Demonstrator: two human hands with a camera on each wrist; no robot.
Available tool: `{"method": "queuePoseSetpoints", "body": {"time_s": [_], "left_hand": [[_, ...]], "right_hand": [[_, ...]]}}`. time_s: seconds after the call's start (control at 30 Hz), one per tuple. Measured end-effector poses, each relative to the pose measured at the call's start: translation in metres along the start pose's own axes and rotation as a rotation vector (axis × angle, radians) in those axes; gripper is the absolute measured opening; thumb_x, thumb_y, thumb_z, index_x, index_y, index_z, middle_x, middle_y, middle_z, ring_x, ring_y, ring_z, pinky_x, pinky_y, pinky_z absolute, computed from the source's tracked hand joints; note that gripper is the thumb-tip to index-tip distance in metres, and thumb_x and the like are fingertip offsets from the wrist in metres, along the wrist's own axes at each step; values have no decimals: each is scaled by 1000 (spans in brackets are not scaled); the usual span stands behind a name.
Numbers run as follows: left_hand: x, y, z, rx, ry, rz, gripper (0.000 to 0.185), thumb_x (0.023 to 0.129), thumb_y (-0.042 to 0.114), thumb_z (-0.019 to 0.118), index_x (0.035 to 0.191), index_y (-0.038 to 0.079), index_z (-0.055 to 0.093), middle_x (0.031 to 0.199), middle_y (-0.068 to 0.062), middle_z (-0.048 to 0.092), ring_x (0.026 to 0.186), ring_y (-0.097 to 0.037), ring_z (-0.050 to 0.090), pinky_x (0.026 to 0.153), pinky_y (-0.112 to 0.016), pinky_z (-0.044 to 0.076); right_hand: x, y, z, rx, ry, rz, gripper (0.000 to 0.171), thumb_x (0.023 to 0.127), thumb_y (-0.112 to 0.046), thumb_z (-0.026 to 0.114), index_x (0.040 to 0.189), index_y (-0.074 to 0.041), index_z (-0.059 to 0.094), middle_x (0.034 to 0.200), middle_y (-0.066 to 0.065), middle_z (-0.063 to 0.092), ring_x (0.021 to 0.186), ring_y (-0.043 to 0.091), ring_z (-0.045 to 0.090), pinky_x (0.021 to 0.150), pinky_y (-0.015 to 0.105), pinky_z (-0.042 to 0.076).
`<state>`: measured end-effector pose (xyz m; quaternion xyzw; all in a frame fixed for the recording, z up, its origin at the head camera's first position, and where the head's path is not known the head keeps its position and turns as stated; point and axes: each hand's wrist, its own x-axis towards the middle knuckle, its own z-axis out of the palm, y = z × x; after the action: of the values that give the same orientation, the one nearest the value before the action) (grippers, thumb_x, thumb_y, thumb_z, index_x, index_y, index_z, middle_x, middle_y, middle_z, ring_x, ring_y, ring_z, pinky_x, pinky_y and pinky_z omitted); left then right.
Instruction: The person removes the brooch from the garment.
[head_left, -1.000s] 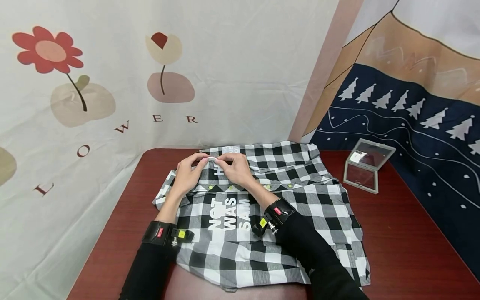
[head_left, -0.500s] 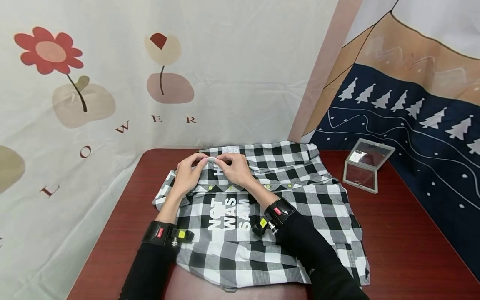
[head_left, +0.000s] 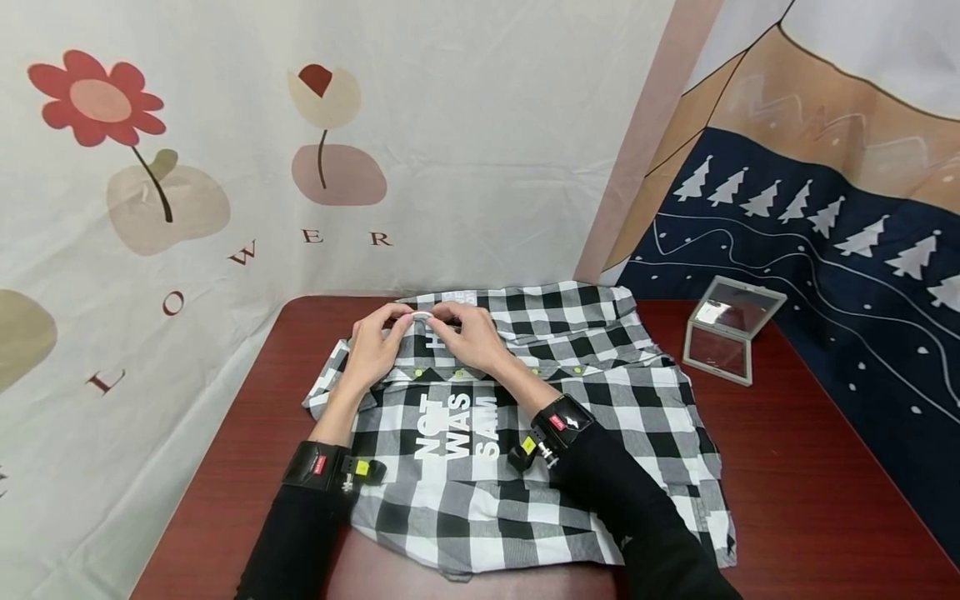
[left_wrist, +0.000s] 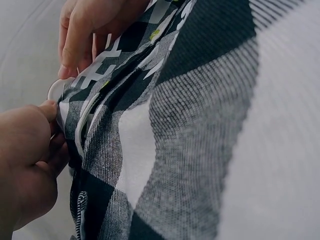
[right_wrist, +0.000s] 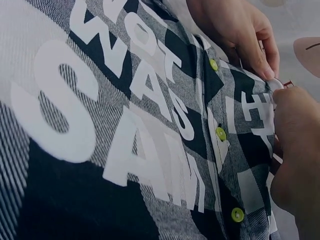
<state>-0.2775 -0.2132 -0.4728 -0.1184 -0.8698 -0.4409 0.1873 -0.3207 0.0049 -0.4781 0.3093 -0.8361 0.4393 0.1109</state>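
A black-and-white checked shirt (head_left: 570,417) with white lettering and yellow-green buttons (right_wrist: 220,133) lies spread on a dark red table (head_left: 810,492). Both hands meet at its far edge near the folded top. My left hand (head_left: 378,342) pinches a small white bit of the shirt's edge (head_left: 422,317) between thumb and fingers. My right hand (head_left: 465,333) pinches the same spot from the other side. In the left wrist view my left hand (left_wrist: 27,160) sits low and my right hand (left_wrist: 82,30) above, both at the white bit (left_wrist: 55,90). The right wrist view shows my right hand (right_wrist: 295,145) beside my left hand (right_wrist: 240,30).
A small hinged mirror case (head_left: 731,329) stands open at the table's back right. A flower-printed cloth (head_left: 225,167) hangs behind and to the left, and a tree-printed cloth (head_left: 825,250) to the right. Bare table (head_left: 247,433) shows on both sides of the shirt.
Both hands hold the same spot on the shirt's edge. Only the head view has shifted slightly.
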Motion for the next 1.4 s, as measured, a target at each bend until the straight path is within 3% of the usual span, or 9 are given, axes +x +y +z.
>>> {"method": "queuePoseSetpoints", "body": {"time_s": [0.3,0.6,0.83,1.1,1.4], "left_hand": [[2,7,-1,142,3,166,19,115,15,67,122,2,79,116,-20,80,99,-37,73,86,-51,57],[0,16,-3,250,-1,253,19,116,15,65,122,3,79,117,-17,79,104,-37,73,91,-53,60],[0,17,-2,367,23,360,14,112,10,69,121,2,78,115,-17,78,100,-41,76,92,-58,63],[-1,19,-2,412,17,388,16,113,12,68,121,3,79,114,-16,78,98,-40,76,99,-58,62],[-1,20,-1,409,10,402,15,111,11,71,121,4,80,114,-15,80,101,-38,77,100,-58,62]], "right_hand": [[3,-4,-10,-129,-33,-81,38,113,-26,72,140,0,76,139,17,80,133,36,74,117,52,58],[10,-14,-18,-382,-90,-158,41,113,-34,71,145,-7,74,146,12,77,137,33,70,121,48,55],[12,-23,-19,-476,-126,-223,35,114,-32,70,140,-8,77,138,11,80,133,32,72,122,49,53],[14,-24,-15,-536,-114,-287,24,114,-28,70,129,-14,83,122,5,85,117,28,76,108,47,59],[16,-24,-15,-558,-112,-287,24,116,-27,68,126,-14,85,117,3,87,114,27,77,107,45,60]]}}
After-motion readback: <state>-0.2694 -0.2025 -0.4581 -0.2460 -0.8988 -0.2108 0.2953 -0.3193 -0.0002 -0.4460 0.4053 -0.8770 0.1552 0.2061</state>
